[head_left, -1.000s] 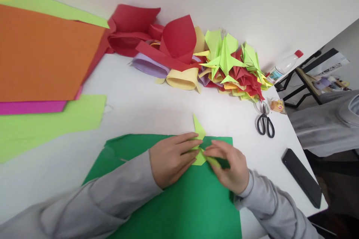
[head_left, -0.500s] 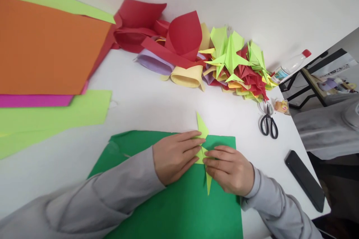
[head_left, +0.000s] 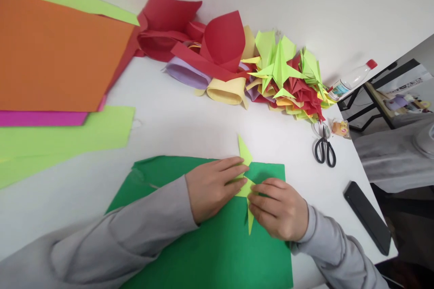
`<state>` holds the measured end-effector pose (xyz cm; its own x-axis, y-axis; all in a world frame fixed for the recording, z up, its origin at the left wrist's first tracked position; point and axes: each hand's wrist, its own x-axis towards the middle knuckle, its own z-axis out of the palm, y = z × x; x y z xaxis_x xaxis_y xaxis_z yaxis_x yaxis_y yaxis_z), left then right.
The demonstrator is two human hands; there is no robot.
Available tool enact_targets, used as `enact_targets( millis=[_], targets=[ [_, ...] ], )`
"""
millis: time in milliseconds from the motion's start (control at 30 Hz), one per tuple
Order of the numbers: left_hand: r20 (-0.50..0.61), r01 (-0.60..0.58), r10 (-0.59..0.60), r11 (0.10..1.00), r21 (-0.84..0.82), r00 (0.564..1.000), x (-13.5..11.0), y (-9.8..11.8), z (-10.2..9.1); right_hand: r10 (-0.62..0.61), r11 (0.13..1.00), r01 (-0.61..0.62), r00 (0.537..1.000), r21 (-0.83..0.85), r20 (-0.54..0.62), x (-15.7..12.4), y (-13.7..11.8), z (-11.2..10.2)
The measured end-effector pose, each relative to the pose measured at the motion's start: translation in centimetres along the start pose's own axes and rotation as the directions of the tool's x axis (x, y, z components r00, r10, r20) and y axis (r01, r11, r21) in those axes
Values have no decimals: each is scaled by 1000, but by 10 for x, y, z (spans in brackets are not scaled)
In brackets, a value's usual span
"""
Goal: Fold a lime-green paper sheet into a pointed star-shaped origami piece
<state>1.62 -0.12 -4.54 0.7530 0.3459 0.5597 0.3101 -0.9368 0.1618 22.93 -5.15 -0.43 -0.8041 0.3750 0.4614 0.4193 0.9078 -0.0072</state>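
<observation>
A yellow-green folded paper [head_left: 247, 184] lies on a green sheet [head_left: 217, 253], its narrow points sticking out at top and bottom. My left hand [head_left: 213, 187] rests on it from the left with fingers stretched out and lying flat; that thumb is hidden. From the right, my right hand [head_left: 280, 207] closes its bent fingertips on the paper's lower flap. The middle of the folded paper is partly covered by both hands.
Coloured sheets [head_left: 61, 54] are stacked at the left. Along the wall stand curled red papers [head_left: 224, 45] and a heap of folded paper shapes [head_left: 281, 70]. Scissors [head_left: 324, 149], a wrapped snack [head_left: 340, 128], a bottle [head_left: 352, 79] and a black case [head_left: 368, 216] lie at the right.
My right hand has shifted slightly right and down along the lower flap. My left fingers have drawn closer together over the paper. The view has tilted slightly.
</observation>
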Motion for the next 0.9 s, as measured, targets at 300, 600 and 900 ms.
enact_targets(
  millis=[300,600,900],
  targets=[
    [100,20,-28,997,75,995,6,14,-5,40,998,-43,997,39,64,1,-1,-1],
    [152,80,-58,987,-141,987,-4,12,-10,35,999,-36,999,29,37,0,0,-1],
    [122,77,-54,978,-196,991,-1,10,-12,39,999,-40,998,33,45,-2,0,0]
  ],
)
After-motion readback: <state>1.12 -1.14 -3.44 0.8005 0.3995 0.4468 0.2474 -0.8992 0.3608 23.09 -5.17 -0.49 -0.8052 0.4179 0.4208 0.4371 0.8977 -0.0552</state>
